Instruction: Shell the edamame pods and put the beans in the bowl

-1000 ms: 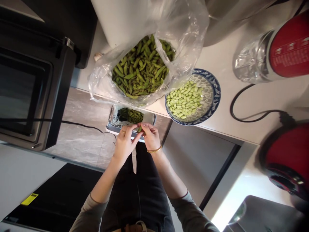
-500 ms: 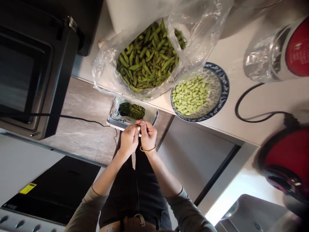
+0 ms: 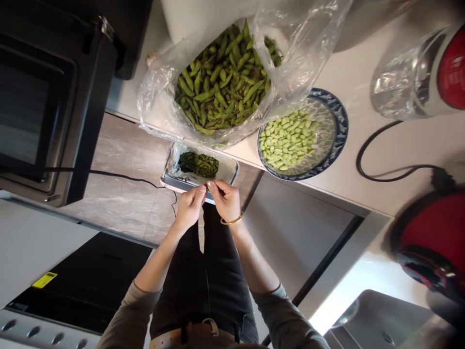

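Note:
My left hand (image 3: 189, 207) and my right hand (image 3: 226, 200) meet at the fingertips, both pinching a small green soybean pod (image 3: 207, 189) that is mostly covered by the fingers. They are over the near edge of a trash bin (image 3: 232, 169), in which a heap of dark green pod shells (image 3: 199, 165) lies on a plastic liner. Beyond the hands, a clear plastic bag (image 3: 154, 104) on the counter holds many green pods (image 3: 225, 82). To its right, a blue-and-white patterned bowl (image 3: 339, 131) contains pale green shelled beans (image 3: 286, 140).
A microwave-like oven (image 3: 54, 111) stands at the left, its black cord (image 3: 119, 175) running toward the bin. On the right of the counter (image 3: 378, 160) are a clear container with a red label (image 3: 452, 72) and a red appliance (image 3: 432, 232). A grey cabinet door (image 3: 290, 228) lies below.
My hands have drawn slightly apart, the right one shifting to the right, while their fingertips stay on the pod. The view has tilted a little; bag, bowl and bin stay in place.

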The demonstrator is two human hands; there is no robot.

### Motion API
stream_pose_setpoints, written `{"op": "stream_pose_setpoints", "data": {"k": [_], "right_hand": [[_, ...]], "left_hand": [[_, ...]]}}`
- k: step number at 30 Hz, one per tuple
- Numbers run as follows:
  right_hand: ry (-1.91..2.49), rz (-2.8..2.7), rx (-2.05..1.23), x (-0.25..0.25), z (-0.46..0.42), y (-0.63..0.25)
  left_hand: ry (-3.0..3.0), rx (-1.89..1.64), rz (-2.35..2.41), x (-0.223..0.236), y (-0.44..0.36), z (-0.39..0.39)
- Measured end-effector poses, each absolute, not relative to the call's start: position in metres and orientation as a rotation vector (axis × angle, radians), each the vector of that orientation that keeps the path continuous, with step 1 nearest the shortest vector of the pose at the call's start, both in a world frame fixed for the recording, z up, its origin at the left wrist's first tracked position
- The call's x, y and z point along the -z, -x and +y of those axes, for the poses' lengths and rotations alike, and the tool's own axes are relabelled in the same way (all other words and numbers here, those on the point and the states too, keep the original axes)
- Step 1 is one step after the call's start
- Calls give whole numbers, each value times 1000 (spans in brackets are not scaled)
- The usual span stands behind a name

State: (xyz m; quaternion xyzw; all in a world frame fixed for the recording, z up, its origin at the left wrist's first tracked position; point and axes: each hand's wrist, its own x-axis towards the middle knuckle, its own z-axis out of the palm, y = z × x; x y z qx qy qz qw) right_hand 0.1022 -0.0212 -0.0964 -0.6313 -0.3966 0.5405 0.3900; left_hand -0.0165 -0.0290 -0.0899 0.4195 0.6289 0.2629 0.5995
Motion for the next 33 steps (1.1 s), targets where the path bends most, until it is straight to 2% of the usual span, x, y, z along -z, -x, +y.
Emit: {"op": "stream_pose_setpoints", "data": {"k": [3, 6, 13, 21, 28, 33], "right_hand": [[1616, -945, -1524, 97, -22, -104], [1504, -637, -1732, 100, -23, -106], [1379, -124, -1758, 104, -18, -100], [1405, -62, -1709, 105, -19, -92], [1470, -263, -1711, 98, -23, -91], [1502, -365, -1675, 91, -32, -85]], "left_hand": [[-1228, -664, 1708, 93, 25, -28], [-1171, -816, 1812, 96, 37, -22], [-1427, -555, 1494, 87, 39, -13], [-2042, -405, 1442, 92, 30, -15], [-1925, -637, 1383, 89, 30, -15], [-1628, -770, 1474, 88, 26, -22]]}}
